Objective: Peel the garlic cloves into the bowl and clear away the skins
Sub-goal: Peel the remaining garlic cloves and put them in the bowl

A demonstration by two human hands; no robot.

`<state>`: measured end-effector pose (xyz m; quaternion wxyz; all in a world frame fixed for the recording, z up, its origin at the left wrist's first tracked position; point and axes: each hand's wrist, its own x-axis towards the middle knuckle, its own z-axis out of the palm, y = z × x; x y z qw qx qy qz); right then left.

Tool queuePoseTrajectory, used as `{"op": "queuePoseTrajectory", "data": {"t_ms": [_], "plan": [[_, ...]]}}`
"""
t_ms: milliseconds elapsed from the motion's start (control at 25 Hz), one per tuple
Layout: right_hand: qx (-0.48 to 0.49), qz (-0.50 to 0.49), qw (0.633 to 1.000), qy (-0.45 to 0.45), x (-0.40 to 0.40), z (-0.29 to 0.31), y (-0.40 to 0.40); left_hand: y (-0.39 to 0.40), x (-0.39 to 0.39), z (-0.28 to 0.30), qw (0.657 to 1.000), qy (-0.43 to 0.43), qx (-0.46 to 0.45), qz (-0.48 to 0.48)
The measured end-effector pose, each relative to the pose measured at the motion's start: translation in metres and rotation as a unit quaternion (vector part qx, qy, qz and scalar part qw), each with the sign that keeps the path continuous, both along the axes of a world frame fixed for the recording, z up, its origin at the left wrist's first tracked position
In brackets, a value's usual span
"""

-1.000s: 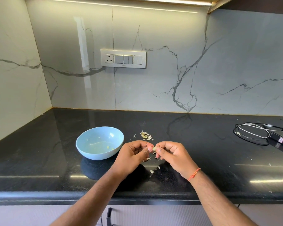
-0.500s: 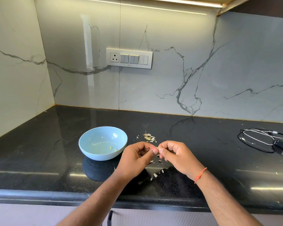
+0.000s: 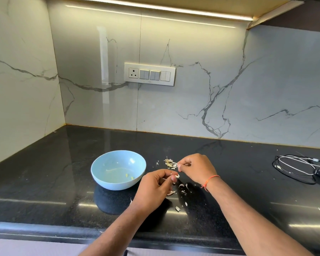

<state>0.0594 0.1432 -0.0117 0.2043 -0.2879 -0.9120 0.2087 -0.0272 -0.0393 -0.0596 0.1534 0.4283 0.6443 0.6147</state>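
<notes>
A light blue bowl (image 3: 118,169) sits on the black countertop (image 3: 44,182) with a couple of small yellowish bits inside. Just right of it my left hand (image 3: 153,189) pinches a small garlic clove (image 3: 176,176) at its fingertips. My right hand (image 3: 197,168), farther back and to the right, pinches a thin strip of skin (image 3: 177,165) next to a small heap of garlic skins (image 3: 169,162). Loose skin flakes (image 3: 182,191) lie scattered on the counter below and between the hands.
A coil of black and white cables with a black adapter (image 3: 303,168) lies at the counter's right side. A switch panel with a socket (image 3: 149,74) is on the marble back wall. The counter's front edge (image 3: 44,230) runs below my forearms.
The hands, pinched together on the clove before, have drawn apart. My right hand has moved back toward the skin heap with a piece of skin. The camera view tilted upward.
</notes>
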Motion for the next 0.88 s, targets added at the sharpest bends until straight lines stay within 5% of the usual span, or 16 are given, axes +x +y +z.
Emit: {"op": "queuePoseTrajectory", "data": {"t_ms": [280,600,880], "plan": [[0.038,-0.005,0.998,-0.043,-0.027,-0.001,0.011,0.004,-0.003,-0.003,1.0,0.005,-0.001,0.009],[-0.149,0.119,0.98,0.052,0.039,0.003,-0.02,-0.001,-0.001,0.0,1.0,0.025,0.0,0.019],[-0.147,0.114,0.978,0.098,0.058,0.01,-0.048,-0.012,0.015,0.011,0.997,0.066,0.02,0.046]]}}
